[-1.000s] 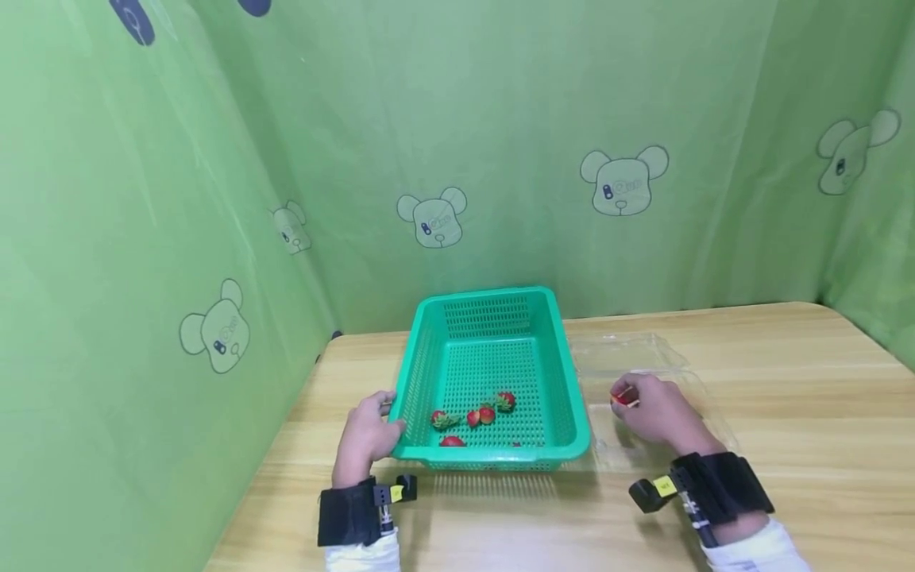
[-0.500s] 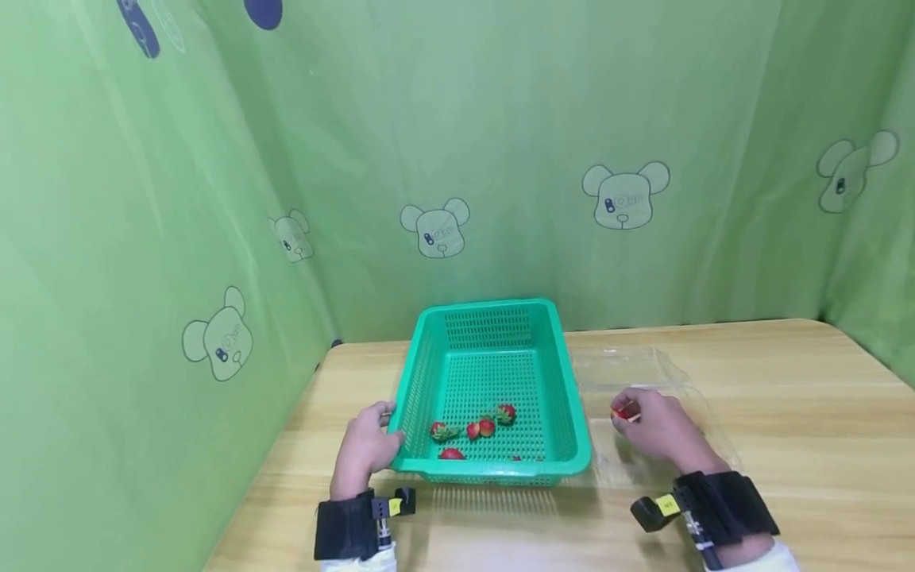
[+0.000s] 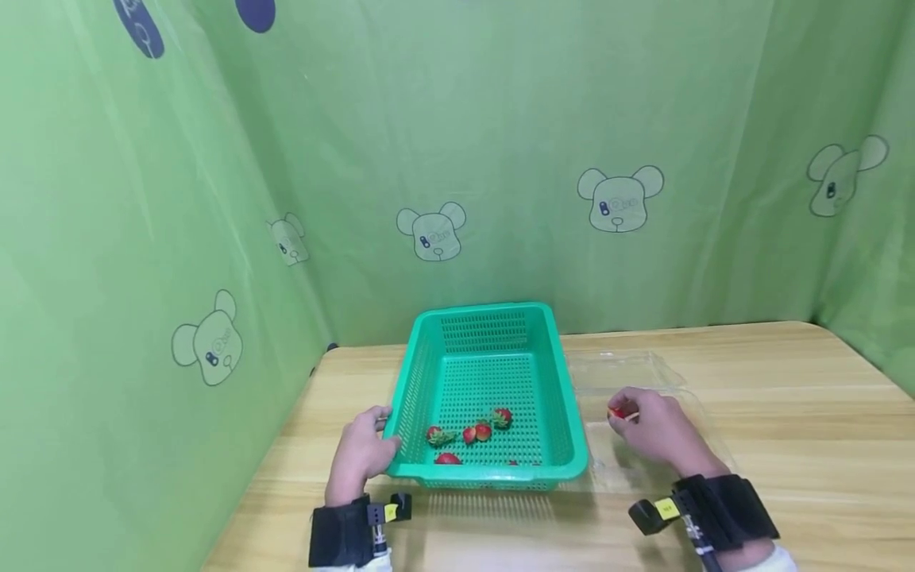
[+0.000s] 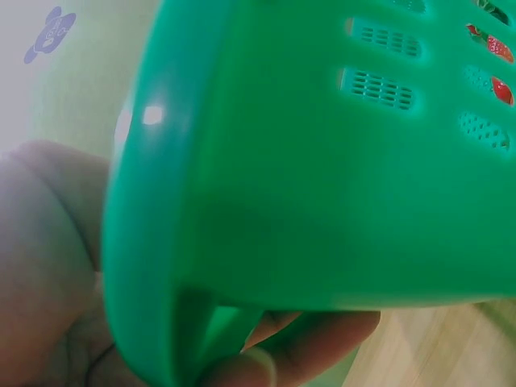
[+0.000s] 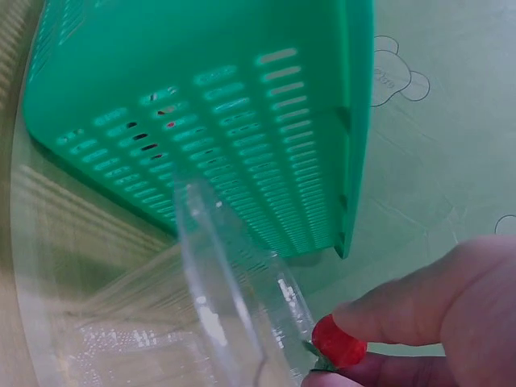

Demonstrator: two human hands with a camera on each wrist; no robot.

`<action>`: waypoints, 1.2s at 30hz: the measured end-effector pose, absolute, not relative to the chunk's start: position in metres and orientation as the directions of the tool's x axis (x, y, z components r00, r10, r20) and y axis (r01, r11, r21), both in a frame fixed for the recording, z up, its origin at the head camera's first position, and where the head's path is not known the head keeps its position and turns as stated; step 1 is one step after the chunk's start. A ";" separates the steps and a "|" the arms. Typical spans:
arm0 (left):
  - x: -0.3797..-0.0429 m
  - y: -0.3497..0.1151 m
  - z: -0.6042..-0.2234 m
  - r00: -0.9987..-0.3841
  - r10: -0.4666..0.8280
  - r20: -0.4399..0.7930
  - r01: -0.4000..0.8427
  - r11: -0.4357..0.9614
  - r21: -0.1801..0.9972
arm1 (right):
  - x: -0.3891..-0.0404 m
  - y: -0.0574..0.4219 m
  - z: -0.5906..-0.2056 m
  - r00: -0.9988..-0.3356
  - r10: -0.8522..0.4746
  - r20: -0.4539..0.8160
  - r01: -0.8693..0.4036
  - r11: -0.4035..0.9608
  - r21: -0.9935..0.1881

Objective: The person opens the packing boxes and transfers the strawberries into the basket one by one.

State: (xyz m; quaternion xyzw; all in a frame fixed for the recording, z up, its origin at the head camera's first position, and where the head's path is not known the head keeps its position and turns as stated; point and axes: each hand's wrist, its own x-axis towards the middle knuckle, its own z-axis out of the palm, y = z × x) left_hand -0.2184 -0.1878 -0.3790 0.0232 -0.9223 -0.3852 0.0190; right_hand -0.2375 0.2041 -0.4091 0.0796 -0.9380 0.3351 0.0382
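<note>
A green plastic basket (image 3: pixel 493 474) stands tilted toward the front, several strawberries (image 3: pixel 482 431) gathered at its near end. My left hand (image 3: pixel 360 449) grips its near left corner; in the left wrist view the thumb side lies at the rim and curled fingers (image 4: pixel 322 347) show beneath it. To the basket's right, my right hand (image 3: pixel 661 429) pinches one strawberry (image 5: pixel 339 343) between thumb and fingers, green leaves downward in the right wrist view. That hand is over a clear plastic clamshell box (image 3: pixel 608 457), whose raised wall (image 5: pixel 214 274) shows close by the strawberry.
The box's clear lid (image 3: pixel 618 369) lies folded back toward the rear of the wooden table (image 3: pixel 786 397). A green curtain (image 3: pixel 515 159) printed with bear heads hangs along the back and sides. The basket's right wall is close beside the box.
The head view has shifted slightly, so the whole scene sits a little lower. Both hands keep their places, the left on the basket and the right with its strawberry over the box.
</note>
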 end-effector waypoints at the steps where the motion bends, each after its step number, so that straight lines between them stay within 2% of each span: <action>1: -0.219 -0.188 -0.379 -0.998 -0.058 0.016 -0.029 0.702 0.712 | -0.237 0.204 -0.408 -0.983 -0.124 0.133 -0.180 0.762 -0.622; 17: -0.217 -0.188 -0.379 -0.998 -0.056 0.027 -0.020 0.700 0.714 | -0.231 0.195 -0.394 -0.967 -0.078 0.242 -0.215 0.756 -0.618; 36: -0.219 -0.188 -0.378 -0.998 -0.057 0.007 -0.035 0.705 0.708 | -0.223 0.181 -0.384 -0.927 -0.092 0.363 -0.310 0.732 -0.607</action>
